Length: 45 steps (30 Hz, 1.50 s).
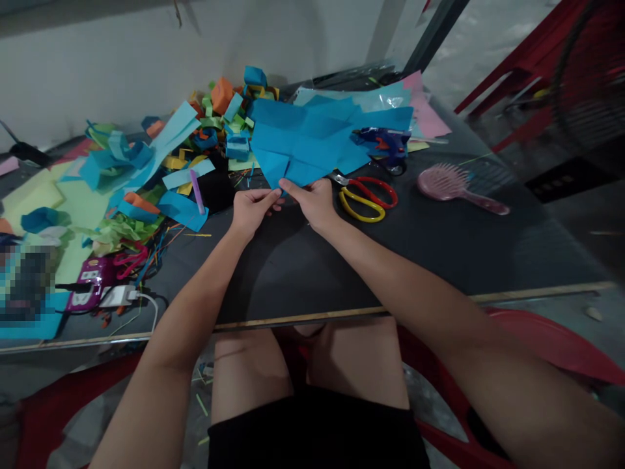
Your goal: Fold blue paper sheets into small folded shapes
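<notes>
Both of my hands pinch the near corner of a blue sheet of paper that shows fold creases. My left hand has its thumb and fingers closed on the left side of that corner. Close against it, my right hand grips the right side, the two thumbs nearly touching. More blue paper lies spread behind the sheet. Beside my right hand rest scissors with one red and one yellow handle loop. Fingertips under the paper are partly hidden.
Folded paper pieces are heaped at the back left. A glue gun and a pink hairbrush lie to the right. A purple power strip with a white charger sits front left. A fan stands at far right.
</notes>
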Available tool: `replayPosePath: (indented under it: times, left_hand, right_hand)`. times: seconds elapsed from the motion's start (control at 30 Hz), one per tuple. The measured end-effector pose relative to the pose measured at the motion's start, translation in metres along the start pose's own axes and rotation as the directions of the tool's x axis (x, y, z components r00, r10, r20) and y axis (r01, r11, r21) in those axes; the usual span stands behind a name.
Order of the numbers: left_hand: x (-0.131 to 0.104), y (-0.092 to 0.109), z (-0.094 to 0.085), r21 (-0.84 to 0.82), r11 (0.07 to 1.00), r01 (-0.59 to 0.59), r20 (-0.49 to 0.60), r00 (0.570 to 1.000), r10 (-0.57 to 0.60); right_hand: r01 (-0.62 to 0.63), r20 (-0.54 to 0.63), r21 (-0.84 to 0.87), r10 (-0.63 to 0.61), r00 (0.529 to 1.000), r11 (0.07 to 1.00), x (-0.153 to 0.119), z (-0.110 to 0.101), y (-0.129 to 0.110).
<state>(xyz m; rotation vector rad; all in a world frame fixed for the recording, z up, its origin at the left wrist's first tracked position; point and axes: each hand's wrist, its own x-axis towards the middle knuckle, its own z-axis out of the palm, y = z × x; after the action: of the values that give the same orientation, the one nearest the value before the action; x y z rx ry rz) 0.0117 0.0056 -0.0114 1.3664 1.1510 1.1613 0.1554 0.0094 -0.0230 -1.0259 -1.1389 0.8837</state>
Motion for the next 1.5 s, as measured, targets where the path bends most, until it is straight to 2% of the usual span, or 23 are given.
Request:
replayPosePath:
  times: [0.1, 0.2, 0.33, 0.57, 0.87, 1.1, 1.27, 1.4, 1.5]
  left_hand:
    - [0.001, 0.001, -0.002, 0.020, 1.000, 0.002, 0.051, 0.999, -0.003]
    - [0.004, 0.002, -0.006, -0.040, 0.999, 0.037, 0.121, 0.992, -0.032]
    - [0.008, 0.002, -0.011, -0.094, 0.994, 0.055, 0.115, 0.992, -0.044]
    - [0.005, 0.000, -0.009, -0.019, 1.000, 0.005, 0.171, 0.985, -0.002]
    - [0.002, 0.004, -0.009, 0.057, 0.998, 0.020, 0.063, 0.998, -0.024]
    - [-0.001, 0.006, -0.007, 0.070, 0.997, -0.013, 0.059, 0.998, 0.009]
    - [0.001, 0.007, -0.004, 0.013, 1.000, 0.021, 0.016, 1.000, -0.021]
    - [0.003, 0.006, -0.004, 0.008, 0.997, -0.078, -0.075, 0.994, 0.078]
    - [0.003, 0.006, -0.005, 0.027, 0.984, -0.176, -0.089, 0.980, 0.178]
  right_hand:
    - [0.002, -0.020, -0.009, -0.002, 1.000, 1.000, 0.000, 0.000, 0.003]
    - [-0.001, -0.007, -0.020, 0.001, 1.000, 1.000, 0.001, -0.001, 0.006]
    - [0.011, 0.003, 0.000, -0.011, 1.000, 1.000, 0.001, -0.001, 0.005]
    - [-0.006, -0.001, -0.006, 0.006, 1.000, 1.000, 0.000, -0.002, 0.000]
    - [0.021, 0.034, 0.012, -0.021, 0.999, 1.000, -0.001, 0.000, -0.002]
    - [0.016, 0.033, -0.023, -0.016, 0.999, 1.000, -0.002, -0.001, -0.003]
    - [0.041, 0.052, 0.008, -0.041, 0.998, 0.999, -0.001, -0.001, 0.000]
    - [0.079, 0.084, 0.049, -0.083, 0.993, 0.996, -0.001, 0.000, 0.002]
    - [0.088, 0.094, 0.086, -0.096, 0.991, 0.992, -0.003, 0.002, 0.001]
